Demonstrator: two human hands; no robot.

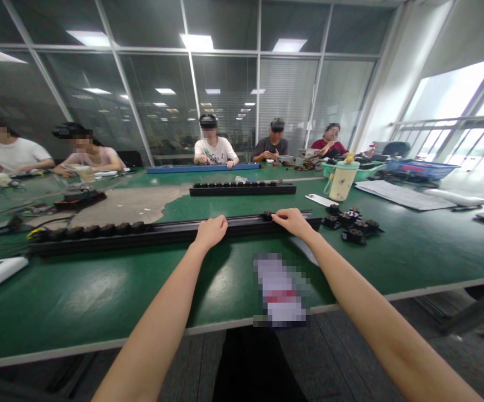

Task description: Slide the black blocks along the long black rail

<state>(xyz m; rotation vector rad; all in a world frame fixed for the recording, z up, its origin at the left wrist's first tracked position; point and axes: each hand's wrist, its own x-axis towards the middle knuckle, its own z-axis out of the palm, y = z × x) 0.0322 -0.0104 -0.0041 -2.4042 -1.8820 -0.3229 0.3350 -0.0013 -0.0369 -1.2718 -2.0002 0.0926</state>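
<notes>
A long black rail (170, 233) lies crosswise on the green table in front of me. Several round black modules (108, 229) sit in a row along its left part. My left hand (211, 231) is closed on the rail near its middle, fingertips partly hidden. Toward the right end, my right hand (292, 221) pinches a small black module (267, 215) at the rail's channel. Between the two hands the channel shows no modules. Several loose black modules (354, 235) lie on the table to the right of the rail.
Beyond it lies a second black rail (242, 190) with modules. A phone (281, 290) is at the front edge. A white phone (321, 200), a yellow cup (344, 181), papers (405, 194) and a blue basket (423, 170) stand to the right. Several people sit across the table.
</notes>
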